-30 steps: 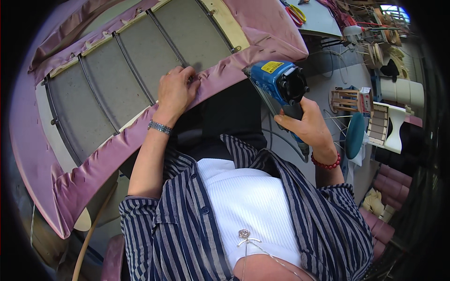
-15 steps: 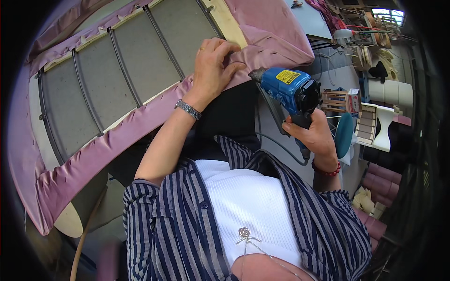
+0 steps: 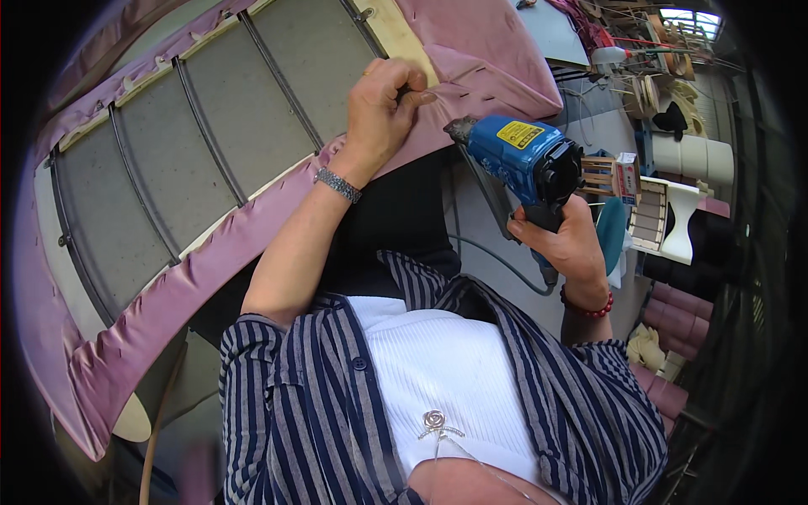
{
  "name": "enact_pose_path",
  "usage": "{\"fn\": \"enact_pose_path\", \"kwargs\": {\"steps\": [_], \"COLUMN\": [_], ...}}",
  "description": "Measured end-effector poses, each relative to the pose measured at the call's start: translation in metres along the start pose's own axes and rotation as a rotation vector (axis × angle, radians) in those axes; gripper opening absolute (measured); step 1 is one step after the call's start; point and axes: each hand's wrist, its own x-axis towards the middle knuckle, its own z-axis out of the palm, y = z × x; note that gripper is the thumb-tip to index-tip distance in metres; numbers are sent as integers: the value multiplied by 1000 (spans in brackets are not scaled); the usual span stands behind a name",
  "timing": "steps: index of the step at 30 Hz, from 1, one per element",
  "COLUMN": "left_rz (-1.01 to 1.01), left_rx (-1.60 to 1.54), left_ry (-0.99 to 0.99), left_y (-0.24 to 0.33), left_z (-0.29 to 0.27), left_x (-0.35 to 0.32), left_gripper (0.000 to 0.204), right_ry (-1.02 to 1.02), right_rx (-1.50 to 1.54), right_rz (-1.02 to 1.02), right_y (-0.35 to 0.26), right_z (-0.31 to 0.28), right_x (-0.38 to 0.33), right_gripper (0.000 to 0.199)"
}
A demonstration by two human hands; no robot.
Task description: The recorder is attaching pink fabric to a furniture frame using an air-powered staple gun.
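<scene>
My right hand is wrapped round the handle of a blue staple gun. Its nose points left at the mauve fabric, just off the lower edge of an upholstered frame. Up against that edge, my left hand is closed, thumb and curled fingers pinching the fabric where it folds over the pale wood rail. The exact grip is partly hidden behind the fingers. Dark springs cross the grey backing inside the frame, and small staples dot the folded fabric border.
A hose runs from the gun's handle. At right stand a small box, a teal round piece, a white chair-like frame and mauve rolls. A pale blue board lies beyond the upholstered frame.
The upholstered frame has shifted slightly left and down in view. My left fingers have curled in tighter at the fabric edge. The staple gun stays nearly in place.
</scene>
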Motion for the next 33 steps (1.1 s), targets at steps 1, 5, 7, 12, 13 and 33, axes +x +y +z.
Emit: {"fn": "enact_pose_path", "kwargs": {"steps": [1,5,7,12,13,33], "left_rz": [4,50,41,25,17,66], "left_rx": [24,103,137,123,115,295], "left_ry": [21,81,108,125,117,100], "left_y": [1,2,2,2,2,-5], "left_z": [1,9,11,14,14,16], "left_x": [1,9,13,20,20,19], "left_gripper": [22,22,21,21,21,16], "right_ry": [2,17,40,162,157,198], "right_rx": [-6,-81,-199,-392,-422,-567], "right_rz": [-3,9,-115,-308,-299,-136], "right_y": [-2,-14,-23,-43,-45,-54], "right_z": [-1,-2,-3,12,14,44], "right_x": [1,9,14,27,29,42], "right_gripper": [25,25,29,30,37,48]}}
